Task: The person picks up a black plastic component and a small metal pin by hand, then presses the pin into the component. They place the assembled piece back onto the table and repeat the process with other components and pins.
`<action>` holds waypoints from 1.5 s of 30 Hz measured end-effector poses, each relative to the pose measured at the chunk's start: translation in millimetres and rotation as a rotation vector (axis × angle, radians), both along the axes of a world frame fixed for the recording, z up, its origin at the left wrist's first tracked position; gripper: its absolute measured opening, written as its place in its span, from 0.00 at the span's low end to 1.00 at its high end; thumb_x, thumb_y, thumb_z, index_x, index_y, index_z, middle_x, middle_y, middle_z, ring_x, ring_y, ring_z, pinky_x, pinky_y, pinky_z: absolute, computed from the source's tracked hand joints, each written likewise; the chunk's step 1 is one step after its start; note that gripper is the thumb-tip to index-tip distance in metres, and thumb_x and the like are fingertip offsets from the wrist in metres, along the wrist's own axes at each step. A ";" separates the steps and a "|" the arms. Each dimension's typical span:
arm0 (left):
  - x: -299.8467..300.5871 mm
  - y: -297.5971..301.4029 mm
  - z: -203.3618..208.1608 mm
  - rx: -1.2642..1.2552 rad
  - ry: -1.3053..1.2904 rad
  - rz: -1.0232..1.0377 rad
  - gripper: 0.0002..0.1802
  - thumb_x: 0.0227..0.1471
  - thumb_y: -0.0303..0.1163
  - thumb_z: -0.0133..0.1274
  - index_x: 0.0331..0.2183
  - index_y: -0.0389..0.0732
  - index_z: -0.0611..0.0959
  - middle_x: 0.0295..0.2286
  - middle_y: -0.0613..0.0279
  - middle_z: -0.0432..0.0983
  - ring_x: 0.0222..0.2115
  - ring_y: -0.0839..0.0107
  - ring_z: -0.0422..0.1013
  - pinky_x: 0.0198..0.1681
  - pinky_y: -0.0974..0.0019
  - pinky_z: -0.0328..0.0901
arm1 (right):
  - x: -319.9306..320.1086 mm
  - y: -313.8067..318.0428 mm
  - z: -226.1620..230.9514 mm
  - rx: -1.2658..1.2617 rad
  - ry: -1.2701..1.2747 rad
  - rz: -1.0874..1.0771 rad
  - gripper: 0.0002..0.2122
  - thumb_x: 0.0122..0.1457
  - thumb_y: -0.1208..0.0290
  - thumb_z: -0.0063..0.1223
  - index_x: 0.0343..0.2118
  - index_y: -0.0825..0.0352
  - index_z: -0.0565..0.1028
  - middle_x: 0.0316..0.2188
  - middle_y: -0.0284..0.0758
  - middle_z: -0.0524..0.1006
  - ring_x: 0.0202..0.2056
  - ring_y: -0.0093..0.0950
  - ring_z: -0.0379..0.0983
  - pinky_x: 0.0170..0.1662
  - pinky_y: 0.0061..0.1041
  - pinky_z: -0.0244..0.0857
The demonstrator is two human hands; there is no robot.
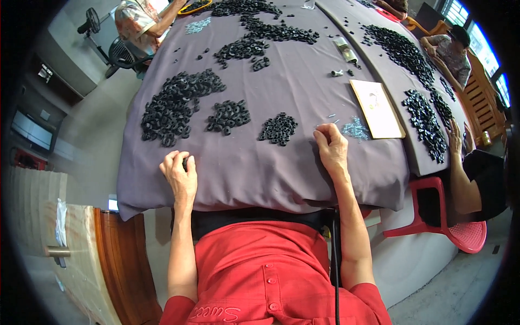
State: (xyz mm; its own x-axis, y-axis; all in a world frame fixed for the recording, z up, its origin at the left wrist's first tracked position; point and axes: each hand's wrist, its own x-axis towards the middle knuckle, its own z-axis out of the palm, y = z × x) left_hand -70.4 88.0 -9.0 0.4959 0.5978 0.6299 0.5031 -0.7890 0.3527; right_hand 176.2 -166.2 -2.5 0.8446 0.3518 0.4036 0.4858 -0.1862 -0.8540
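Your left hand (179, 175) has its fingers curled narrow around a small black piece (185, 162), above the front part of the grey cloth (244, 176). Your right hand (332, 149) has its thumb and finger close together; whether something is between them, I cannot tell. Just beyond it lie a few loose pins (332, 115), and beside it, to the right, a heap of shiny pins (356, 129). Behind this heap, a flat board (377, 109) stands in the way to the right. Ahead, between your hands, is the small heap of black rings (278, 129); a larger heap (170, 105) lies beyond your left hand. Between your hands, the cloth extends with soft folds to the front edge. At right, outside this edge, is a pink chair (441, 216).
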 end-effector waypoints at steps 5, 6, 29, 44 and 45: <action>0.8 11.7 -1.8 0.069 0.082 -0.024 0.06 0.46 0.25 0.52 0.31 0.38 0.76 0.32 0.57 0.70 0.37 0.58 0.65 0.42 0.57 0.59 | -1.0 0.1 3.7 -0.029 0.004 0.017 0.04 0.51 0.78 0.53 0.29 0.70 0.72 0.22 0.37 0.75 0.24 0.24 0.72 0.32 0.22 0.66; 2.8 13.7 -0.7 0.069 0.095 -0.030 0.06 0.47 0.24 0.50 0.31 0.38 0.76 0.31 0.56 0.69 0.35 0.57 0.66 0.40 0.57 0.60 | 0.1 -1.4 3.2 -0.028 0.004 0.013 0.04 0.51 0.78 0.53 0.29 0.70 0.72 0.22 0.37 0.75 0.25 0.24 0.72 0.32 0.21 0.66; -11.1 64.3 7.5 -0.477 -0.180 -0.148 0.05 0.50 0.23 0.51 0.32 0.36 0.78 0.26 0.61 0.72 0.20 0.71 0.67 0.22 0.70 0.62 | -3.7 1.4 2.8 -0.029 0.025 0.038 0.04 0.51 0.78 0.52 0.30 0.70 0.72 0.22 0.36 0.74 0.25 0.22 0.70 0.33 0.21 0.65; -228.8 124.4 36.8 -1.593 -1.240 -0.298 0.11 0.58 0.36 0.43 0.37 0.39 0.73 0.26 0.62 0.68 0.15 0.80 0.58 0.11 0.79 0.49 | 18.1 -4.0 -17.2 -0.100 -0.029 0.089 0.04 0.55 0.75 0.51 0.31 0.70 0.73 0.25 0.28 0.72 0.29 0.16 0.66 0.37 0.17 0.63; -241.8 123.2 23.3 -1.612 -1.311 -0.151 0.12 0.58 0.37 0.43 0.37 0.39 0.73 0.25 0.63 0.68 0.15 0.79 0.58 0.11 0.79 0.49 | 15.2 -3.2 -13.7 -0.176 -0.055 0.065 0.05 0.56 0.74 0.51 0.31 0.70 0.73 0.26 0.28 0.72 0.29 0.16 0.66 0.37 0.17 0.62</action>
State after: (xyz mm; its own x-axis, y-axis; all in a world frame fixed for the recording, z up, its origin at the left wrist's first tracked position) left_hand -312.2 211.2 14.3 0.3782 0.8557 -0.3533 -0.5842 0.5166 0.6260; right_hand 191.4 -169.4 -16.2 0.7961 0.4743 0.3757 0.5465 -0.2971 -0.7830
